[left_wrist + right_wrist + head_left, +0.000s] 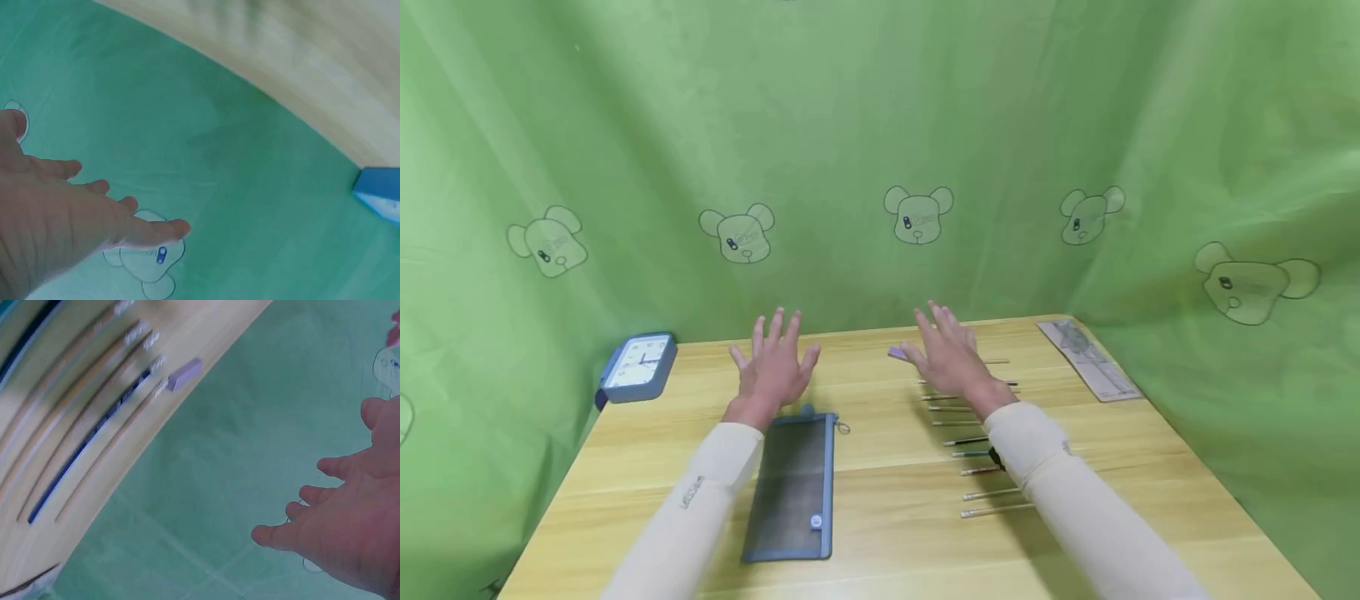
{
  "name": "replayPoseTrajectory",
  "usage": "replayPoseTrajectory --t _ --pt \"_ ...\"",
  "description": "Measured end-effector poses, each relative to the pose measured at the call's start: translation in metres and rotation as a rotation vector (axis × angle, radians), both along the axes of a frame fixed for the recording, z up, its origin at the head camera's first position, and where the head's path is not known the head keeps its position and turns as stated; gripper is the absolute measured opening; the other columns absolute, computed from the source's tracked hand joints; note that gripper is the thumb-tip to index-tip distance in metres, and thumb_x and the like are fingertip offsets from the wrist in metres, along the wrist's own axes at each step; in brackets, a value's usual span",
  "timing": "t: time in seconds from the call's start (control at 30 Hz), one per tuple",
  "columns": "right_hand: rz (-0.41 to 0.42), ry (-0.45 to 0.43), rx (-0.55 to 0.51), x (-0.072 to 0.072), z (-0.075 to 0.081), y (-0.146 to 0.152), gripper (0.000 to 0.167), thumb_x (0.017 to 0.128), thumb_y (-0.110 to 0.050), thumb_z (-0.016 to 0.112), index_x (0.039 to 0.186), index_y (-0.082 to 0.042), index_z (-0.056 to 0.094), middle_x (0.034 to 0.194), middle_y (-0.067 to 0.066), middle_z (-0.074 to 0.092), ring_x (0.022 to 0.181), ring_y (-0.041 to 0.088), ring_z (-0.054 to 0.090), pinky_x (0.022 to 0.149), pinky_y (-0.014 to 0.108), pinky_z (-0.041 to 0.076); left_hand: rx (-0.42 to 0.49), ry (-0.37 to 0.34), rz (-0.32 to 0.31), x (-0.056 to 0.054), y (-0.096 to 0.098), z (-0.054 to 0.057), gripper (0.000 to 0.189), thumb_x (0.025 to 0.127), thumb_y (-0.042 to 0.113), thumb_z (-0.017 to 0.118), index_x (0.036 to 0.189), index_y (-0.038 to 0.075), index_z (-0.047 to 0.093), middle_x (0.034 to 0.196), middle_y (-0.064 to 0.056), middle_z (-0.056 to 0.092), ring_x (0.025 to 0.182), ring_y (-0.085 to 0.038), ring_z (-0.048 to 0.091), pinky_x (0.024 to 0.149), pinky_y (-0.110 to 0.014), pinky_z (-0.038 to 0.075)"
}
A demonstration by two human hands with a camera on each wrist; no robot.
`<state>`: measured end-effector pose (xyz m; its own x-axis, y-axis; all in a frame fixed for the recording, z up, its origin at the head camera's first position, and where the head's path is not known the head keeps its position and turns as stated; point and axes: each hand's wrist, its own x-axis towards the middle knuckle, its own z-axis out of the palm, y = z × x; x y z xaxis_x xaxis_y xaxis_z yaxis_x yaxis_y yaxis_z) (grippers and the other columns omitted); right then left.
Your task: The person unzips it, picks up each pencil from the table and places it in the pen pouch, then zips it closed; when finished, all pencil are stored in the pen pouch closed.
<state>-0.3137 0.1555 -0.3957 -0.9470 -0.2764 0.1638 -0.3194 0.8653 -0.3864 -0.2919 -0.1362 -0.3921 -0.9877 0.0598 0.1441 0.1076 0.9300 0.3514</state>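
My left hand (772, 367) is held up over the table with its fingers spread, holding nothing. Below and nearer to me lies a pencil case (792, 492) of dark mesh with blue edges and a zip ring. My right hand (951, 360) is also raised with straight, spread fingers and grips nothing. Beneath that hand and forearm several pencils (981, 511) lie side by side in a column; the forearm hides part of them. A purple eraser (185, 374) sits by the end of the farthest pencil, partly covered by the right hand in the head view.
A blue clock (640, 367) stands at the table's far left corner. A flat, clear-wrapped packet (1090, 360) lies at the far right edge. Green sheeting (835, 150) with bear-head prints hangs around the wooden table (887, 533).
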Motion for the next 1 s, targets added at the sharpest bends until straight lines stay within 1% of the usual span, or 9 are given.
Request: replayPoseTrajectory --t 0.1,0.2,0.37,0.5,0.63,0.7,0.8,0.9,1.0 --pt "0.029 -0.029 -0.009 0.009 -0.009 -0.006 0.076 0.114 -0.051 0.044 0.171 -0.007 0.021 0.181 0.020 0.004 0.168 0.046 0.004 0.129 0.078 0.005 -0.001 -0.041 -0.024 0.003 0.003 -0.012 0.072 0.112 0.052 0.044 0.172 0.019 0.021 0.182 -0.012 0.008 0.169 -0.044 0.003 0.121 -0.088 0.000" --pt "0.069 -0.072 0.004 0.022 -0.020 -0.017 0.073 0.114 -0.049 0.045 0.171 -0.008 0.024 0.181 0.018 0.006 0.168 0.043 0.006 0.130 0.076 0.009 -0.019 -0.109 -0.058 0.009 0.007 -0.027 0.071 0.112 0.051 0.047 0.172 0.018 0.025 0.182 -0.012 0.013 0.168 -0.045 0.008 0.122 -0.087 0.006" --pt "0.173 -0.200 0.079 0.051 -0.039 -0.042 0.074 0.113 -0.053 0.044 0.170 -0.010 0.025 0.181 0.018 0.011 0.168 0.042 0.014 0.132 0.069 0.018 -0.052 -0.254 -0.127 0.021 0.014 -0.054 0.070 0.111 0.049 0.052 0.169 0.016 0.032 0.179 -0.015 0.023 0.165 -0.047 0.022 0.124 -0.083 0.019" --pt "0.260 -0.320 0.093 0.072 -0.053 -0.058 0.074 0.112 -0.053 0.048 0.170 -0.011 0.029 0.180 0.020 0.015 0.166 0.043 0.019 0.132 0.064 0.026 -0.113 -0.325 -0.154 0.028 0.017 -0.075 0.069 0.107 0.049 0.063 0.164 0.016 0.043 0.174 -0.016 0.035 0.159 -0.047 0.036 0.122 -0.078 0.033" --pt "0.291 -0.423 0.094 0.086 -0.062 -0.066 0.076 0.109 -0.052 0.055 0.169 -0.011 0.032 0.177 0.023 0.023 0.164 0.043 0.028 0.130 0.062 0.033 -0.178 -0.296 -0.157 0.034 0.019 -0.084 0.068 0.101 0.049 0.073 0.158 0.017 0.052 0.165 -0.015 0.047 0.149 -0.044 0.048 0.114 -0.074 0.045" --pt "0.291 -0.444 0.110 0.090 -0.064 -0.068 0.077 0.108 -0.052 0.059 0.168 -0.011 0.033 0.175 0.023 0.028 0.162 0.043 0.032 0.129 0.061 0.036 -0.170 -0.268 -0.160 0.034 0.019 -0.085 0.062 0.101 0.046 0.073 0.154 0.018 0.057 0.159 -0.015 0.053 0.142 -0.042 0.052 0.109 -0.072 0.050" --pt "0.286 -0.445 0.120 0.092 -0.065 -0.071 0.079 0.105 -0.049 0.065 0.167 -0.010 0.035 0.173 0.024 0.033 0.160 0.042 0.036 0.128 0.059 0.038 -0.139 -0.236 -0.164 0.032 0.017 -0.085 0.049 0.102 0.034 0.074 0.147 0.019 0.063 0.147 -0.015 0.060 0.129 -0.039 0.058 0.100 -0.067 0.056" --pt "0.276 -0.442 0.119 0.090 -0.065 -0.073 0.080 0.105 -0.048 0.066 0.168 -0.010 0.034 0.173 0.024 0.033 0.160 0.042 0.036 0.129 0.059 0.037 -0.098 -0.204 -0.162 0.030 0.014 -0.088 0.031 0.100 0.022 0.077 0.130 0.018 0.071 0.127 -0.014 0.065 0.110 -0.033 0.058 0.089 -0.057 0.059" --pt "0.266 -0.443 0.110 0.086 -0.063 -0.074 0.079 0.105 -0.047 0.065 0.167 -0.009 0.035 0.172 0.024 0.035 0.160 0.042 0.037 0.130 0.059 0.035 -0.048 -0.198 -0.162 0.028 0.013 -0.091 0.014 0.097 0.018 0.079 0.108 0.018 0.070 0.106 -0.009 0.063 0.096 -0.029 0.053 0.078 -0.047 0.055"
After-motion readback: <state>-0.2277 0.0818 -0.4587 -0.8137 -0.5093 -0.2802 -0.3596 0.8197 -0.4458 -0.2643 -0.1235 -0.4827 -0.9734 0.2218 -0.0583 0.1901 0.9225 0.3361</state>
